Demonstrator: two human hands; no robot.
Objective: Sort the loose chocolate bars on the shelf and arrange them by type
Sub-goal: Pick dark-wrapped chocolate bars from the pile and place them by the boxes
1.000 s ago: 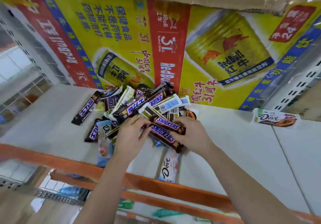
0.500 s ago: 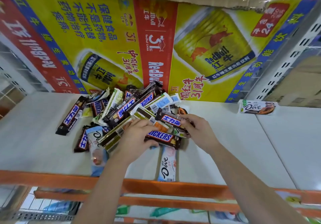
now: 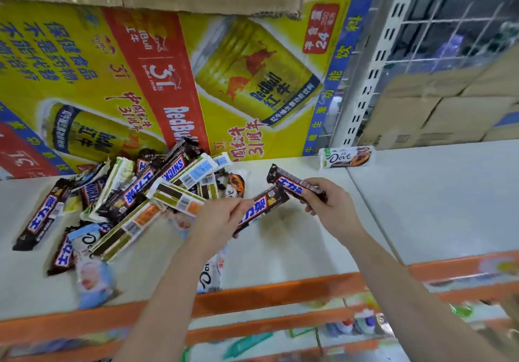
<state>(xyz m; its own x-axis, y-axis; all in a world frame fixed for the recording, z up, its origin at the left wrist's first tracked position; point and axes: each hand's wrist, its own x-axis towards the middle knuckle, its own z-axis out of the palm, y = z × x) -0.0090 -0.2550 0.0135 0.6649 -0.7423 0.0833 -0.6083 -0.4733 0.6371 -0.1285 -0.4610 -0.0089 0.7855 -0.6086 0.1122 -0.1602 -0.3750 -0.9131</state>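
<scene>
A heap of loose chocolate bars [image 3: 134, 196] lies at the left of the white shelf [image 3: 295, 243]: brown Snickers bars, white Dove bars, green-and-white bars. My left hand [image 3: 222, 221] grips a brown Snickers bar [image 3: 264, 207] lifted just right of the heap. My right hand [image 3: 331, 207] holds a second Snickers bar [image 3: 289, 183] close beside the first, a little above the shelf. A single Dove bar [image 3: 346, 157] lies alone at the back right. Another Dove bar [image 3: 210, 274] lies at the front edge, partly under my left forearm.
A yellow and red Red Bull carton [image 3: 174, 80] forms the back wall behind the heap. An orange rail [image 3: 266, 291] edges the shelf front. A white perforated upright [image 3: 373, 75] and cardboard boxes [image 3: 438, 111] stand at the right. Bare shelf lies to the right of my hands.
Both hands have lifted out of the heap and moved right, each carrying a Snickers bar. The camera has swung right as well.
</scene>
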